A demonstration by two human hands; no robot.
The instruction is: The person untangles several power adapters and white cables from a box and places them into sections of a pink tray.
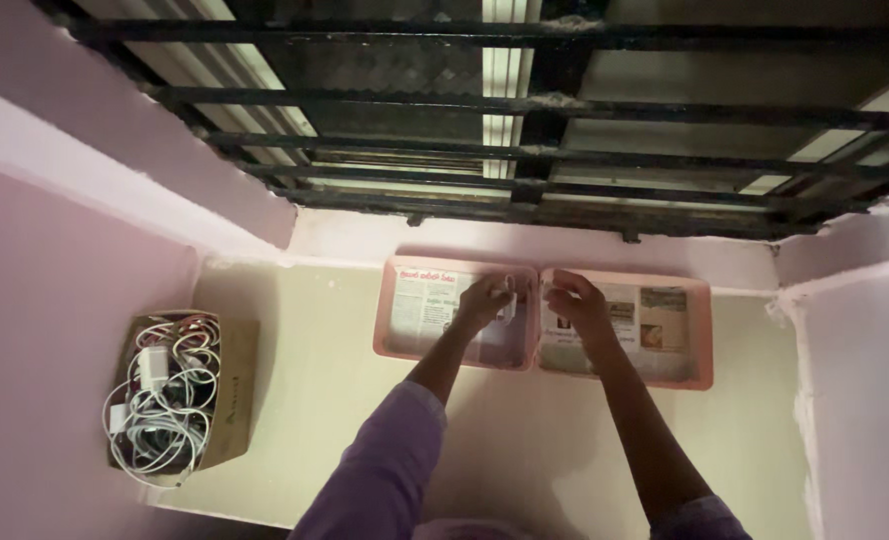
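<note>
Two pink trays lined with newspaper lie side by side on a cream shelf: the left tray and the right tray. My left hand is over the left tray, closed on a small white object, maybe a charger plug. My right hand hovers over the inner end of the right tray with its fingers curled close to the same white piece; what it grips is too small to tell.
A cardboard box full of tangled white cables and chargers sits at the left of the shelf. Pink walls close in both sides. A window with black horizontal bars runs along the back.
</note>
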